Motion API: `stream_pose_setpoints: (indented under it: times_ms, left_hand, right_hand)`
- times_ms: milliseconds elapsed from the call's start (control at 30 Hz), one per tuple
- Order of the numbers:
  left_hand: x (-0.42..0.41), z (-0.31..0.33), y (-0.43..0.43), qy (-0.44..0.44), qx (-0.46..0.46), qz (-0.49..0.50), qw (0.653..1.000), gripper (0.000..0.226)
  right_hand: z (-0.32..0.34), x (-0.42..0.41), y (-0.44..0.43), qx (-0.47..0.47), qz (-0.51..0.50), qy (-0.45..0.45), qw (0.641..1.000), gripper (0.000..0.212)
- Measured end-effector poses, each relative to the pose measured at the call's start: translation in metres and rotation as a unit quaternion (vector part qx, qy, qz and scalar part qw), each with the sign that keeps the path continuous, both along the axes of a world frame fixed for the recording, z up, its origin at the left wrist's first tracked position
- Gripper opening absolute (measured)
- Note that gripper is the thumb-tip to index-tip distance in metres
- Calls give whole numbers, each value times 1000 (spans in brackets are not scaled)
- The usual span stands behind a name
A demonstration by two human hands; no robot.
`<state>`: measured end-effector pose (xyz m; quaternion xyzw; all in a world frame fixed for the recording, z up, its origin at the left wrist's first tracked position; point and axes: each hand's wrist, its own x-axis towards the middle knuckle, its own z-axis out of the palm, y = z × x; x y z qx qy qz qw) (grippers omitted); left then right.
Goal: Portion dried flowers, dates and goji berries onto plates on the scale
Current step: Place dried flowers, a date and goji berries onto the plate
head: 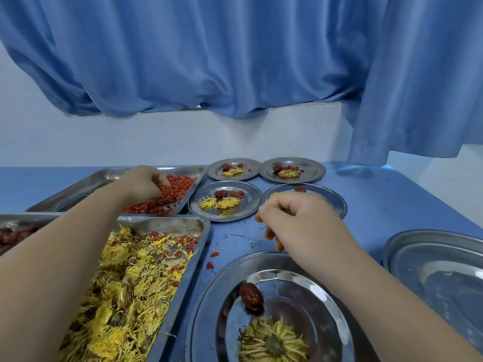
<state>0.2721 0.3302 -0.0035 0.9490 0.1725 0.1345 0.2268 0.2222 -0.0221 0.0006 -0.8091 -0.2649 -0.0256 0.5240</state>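
Note:
My left hand [145, 182] reaches into the steel tray of goji berries [167, 197], and its curled fingers dig into the red pile. My right hand [298, 223] hovers over the blue table between the plates, fingers curled downward. Whether it holds anything is hidden. Nearest me, a small steel plate [313, 291] sits inside a larger round steel pan [206, 299]. It holds one red date [251, 296] and a yellow dried flower [273, 340]. A tray of dried flowers [125, 288] lies under my left forearm.
Several filled plates stand at the back: [233, 169], [292, 169], [224, 201], and one half hidden behind my right hand [332, 202]. A tray of dates [13, 235] shows at the left edge. Empty stacked plates [439, 270] lie at the right. Loose berries [212, 259] dot the table.

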Motion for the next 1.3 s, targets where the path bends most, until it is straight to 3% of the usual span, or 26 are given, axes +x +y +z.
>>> stream_pose_setpoints:
  times_ms: [233,400,633,833,967,1100,1300]
  left_hand:
    - [-20,19,-34,-32,-199,-55,978,23]
    - [-45,37,-88,25,-357,-172,918,29]
    - [-89,34,-180,76,-309,-312,895,26]
    - [-105,21,-219,78,-160,-308,935,14]
    - [-112,22,-227,61,-62,-312,946,4]
    - [-116,21,-228,51,0,-306,951,14]
    - [-120,19,-226,10,-15,-292,956,14]
  right_hand:
    - [10,-1,-4,26,-6,-6,1000,21]
    - [29,-4,-11,66,7,-6,998,22]
    - [47,-8,-20,117,-4,14,993,20]
    - [61,-14,-33,115,8,5,993,19]
    - [69,-17,-44,23,19,-17,999,18]
    - [75,-18,-58,-58,42,-33,997,18]
    - [75,-18,-65,-127,72,-35,989,19]
